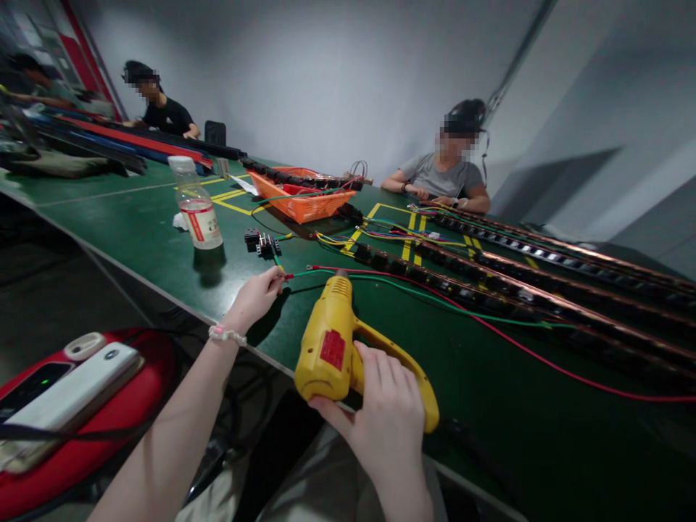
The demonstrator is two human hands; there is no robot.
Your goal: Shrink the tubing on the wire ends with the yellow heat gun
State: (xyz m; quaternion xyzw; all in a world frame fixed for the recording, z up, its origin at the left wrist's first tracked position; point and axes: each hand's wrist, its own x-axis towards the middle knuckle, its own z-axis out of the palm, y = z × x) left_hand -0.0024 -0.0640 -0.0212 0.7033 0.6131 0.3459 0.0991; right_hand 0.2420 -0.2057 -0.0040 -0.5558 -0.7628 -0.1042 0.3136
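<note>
My right hand (380,409) is wrapped round the handle of a yellow heat gun (334,341) with a red label, its nozzle pointing away from me at wire ends on the green table (135,217). My left hand (258,293) pinches the joined ends of a red wire (489,330) and a green wire (435,299) just in front of the nozzle. A white bead bracelet sits on my left wrist. Beyond my left fingertips lies a small black connector block (264,244).
A clear plastic bottle (196,206) stands at the left, an orange basket (301,196) behind. Long black and copper strips (544,290) run along the right. Two people sit at the far side. A red stool with a phone and power bank (65,391) is at lower left.
</note>
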